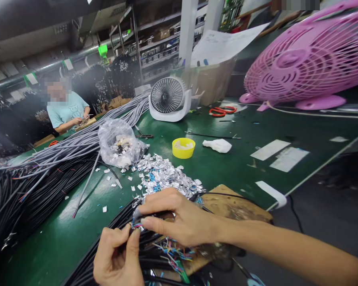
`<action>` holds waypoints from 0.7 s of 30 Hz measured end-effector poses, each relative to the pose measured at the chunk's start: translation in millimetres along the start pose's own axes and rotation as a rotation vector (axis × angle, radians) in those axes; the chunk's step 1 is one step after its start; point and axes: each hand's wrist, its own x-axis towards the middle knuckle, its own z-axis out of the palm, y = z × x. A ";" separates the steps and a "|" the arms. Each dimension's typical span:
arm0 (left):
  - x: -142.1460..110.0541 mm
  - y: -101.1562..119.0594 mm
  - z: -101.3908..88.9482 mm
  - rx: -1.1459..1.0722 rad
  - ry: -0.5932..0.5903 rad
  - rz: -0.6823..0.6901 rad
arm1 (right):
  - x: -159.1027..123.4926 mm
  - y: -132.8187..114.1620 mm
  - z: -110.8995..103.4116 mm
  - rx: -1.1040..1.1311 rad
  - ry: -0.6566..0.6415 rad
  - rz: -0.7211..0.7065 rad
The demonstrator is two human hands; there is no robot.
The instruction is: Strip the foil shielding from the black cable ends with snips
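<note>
My right hand [181,216] pinches the end of a black cable between thumb and forefinger; a grey covering shows on the forefinger's tip. Thin coloured wires [135,225], blue and pink among them, stick out of that end. My left hand [117,254] is closed on these wires with thumb and forefinger, its other fingers curled. Below the hands lie black cables [107,234] and stripped ends with coloured wires [176,252]. A worn wooden board [238,204] lies under my right wrist. Just beyond my hands is a heap of silver foil scraps [170,174].
On the green table [226,174] stand a clear plastic bag [110,139] of scraps, a yellow dish [183,149], a small white fan [169,97] and a pink fan [298,63]. Orange-handled scissors [222,111] lie behind. Grey cables [77,145] run along the left, where another person [68,107] sits.
</note>
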 end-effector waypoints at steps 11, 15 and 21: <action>1.5 -5.9 -5.0 0.115 -0.052 0.078 | -0.6 0.0 -0.1 -0.051 -0.001 0.006; 6.7 -6.9 -10.1 0.070 -0.100 0.101 | -1.3 0.8 0.5 -0.082 0.013 0.004; 6.0 -7.2 -8.0 0.020 -0.098 0.072 | -1.2 0.2 0.8 -0.096 0.022 -0.004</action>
